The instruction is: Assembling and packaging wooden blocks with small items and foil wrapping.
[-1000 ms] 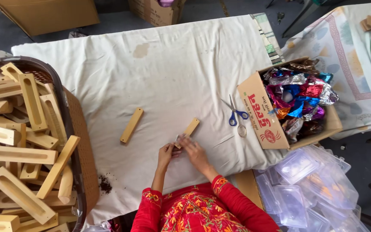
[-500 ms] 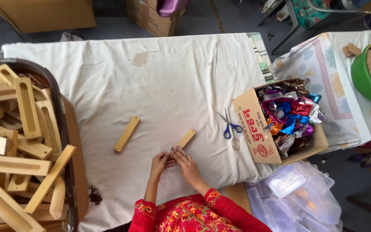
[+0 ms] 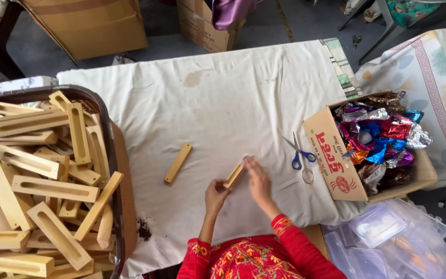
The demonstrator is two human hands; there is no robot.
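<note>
1. Left hand (image 3: 216,194): fingers curled around the near lower end of a wooden block (image 3: 235,173), pinching it from the left side.
2. Right hand (image 3: 257,179): laid flat along the block's right edge and far end, fingers pressed together and extended, touching the wood. Cannot tell whether the thumb wraps underneath.
3. Wooden block: long, narrow, pale yellow, lying diagonally on the white cloth (image 3: 223,93), near the front middle of the work surface, between both hands.
4. Second wooden block (image 3: 178,163): same shape, same diagonal angle, lying free on the cloth to the left, near but clear of the left hand.
5. Scissors (image 3: 299,151): blue handles, on the cloth just right of the right hand, blades pointing away, beside the cardboard box (image 3: 331,160).
6. Cardboard box: open, tilted, at the right edge of the cloth, packed with crumpled shiny foil wrappers (image 3: 380,132) in mixed colours.
7. Dark basket (image 3: 107,116): at left, heaped with many slotted wooden blocks (image 3: 32,170), one leaning over the rim.
8. Clear plastic containers (image 3: 398,243): piled at lower right, below the box.
9. Red patterned sleeves (image 3: 290,243) at bottom centre.
</note>
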